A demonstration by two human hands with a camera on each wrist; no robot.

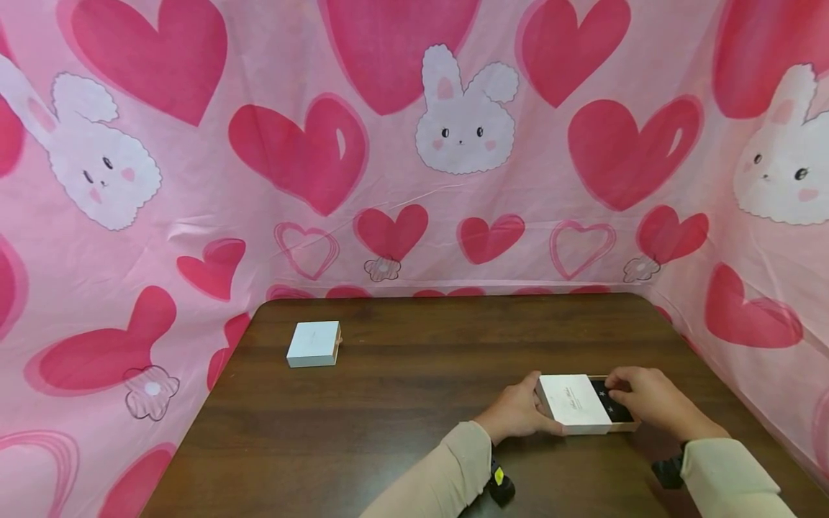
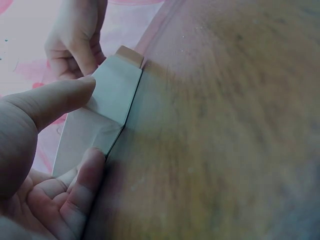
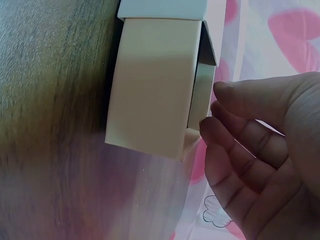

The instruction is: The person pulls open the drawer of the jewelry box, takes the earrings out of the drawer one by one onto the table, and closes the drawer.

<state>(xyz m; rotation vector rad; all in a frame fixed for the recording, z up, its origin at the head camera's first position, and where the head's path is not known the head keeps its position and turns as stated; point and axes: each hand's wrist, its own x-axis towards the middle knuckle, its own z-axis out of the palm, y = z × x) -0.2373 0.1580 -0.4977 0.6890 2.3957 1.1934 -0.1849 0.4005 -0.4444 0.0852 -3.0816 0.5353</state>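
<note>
My left hand (image 1: 514,410) grips the closed end of a white cardboard drawer box (image 1: 570,403), its thumb on the near side and its fingers on the far side. The box lies on the table with its tan inner drawer (image 3: 150,85) slid partway out to the right. Inside the drawer is a black insert (image 1: 620,411) bearing small pale star-shaped pieces (image 1: 610,409). Over the drawer's open top reaches my right hand (image 1: 654,399), its loosely bent fingertips (image 3: 207,125) right at the drawer's edge. Nothing shows between thumb and fingers in the right wrist view.
A second white box (image 1: 314,344), closed, with a small tab on its right side, sits at the back left of the brown wooden table (image 1: 388,403). A pink curtain (image 1: 401,180) printed with hearts and rabbits surrounds the table at the back and sides.
</note>
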